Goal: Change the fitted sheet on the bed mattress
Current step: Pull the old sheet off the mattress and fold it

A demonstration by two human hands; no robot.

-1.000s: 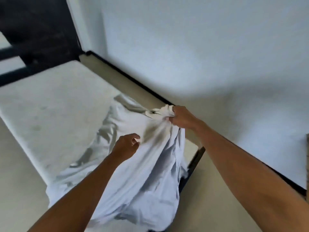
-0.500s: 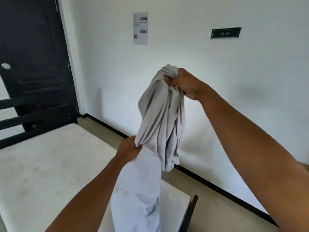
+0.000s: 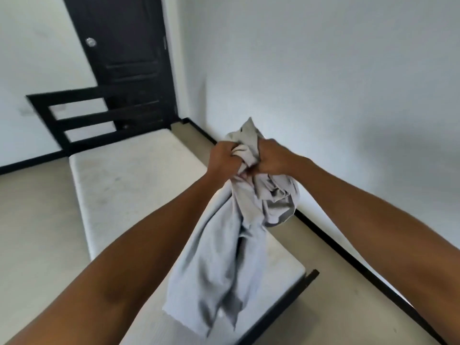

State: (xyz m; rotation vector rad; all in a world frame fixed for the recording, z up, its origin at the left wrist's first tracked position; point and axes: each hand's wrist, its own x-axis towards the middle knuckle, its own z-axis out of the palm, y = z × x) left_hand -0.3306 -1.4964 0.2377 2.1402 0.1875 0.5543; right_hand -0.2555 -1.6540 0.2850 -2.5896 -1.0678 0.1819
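Left hand [image 3: 224,158] risen beside right hand [image 3: 272,159]; both gripping sheet [image 3: 224,245]; hangs vertically.

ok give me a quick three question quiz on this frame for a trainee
1. True or false: a fitted sheet already covers the mattress.
2. The left hand and right hand grip the sheet: A) with arms spread wide B) close together, near its bunched top C) at its lowest hem.
3. Fill in: behind the headboard stands a black ____.
Key: 1 false, the mattress is bare; 2 B; 3 door.
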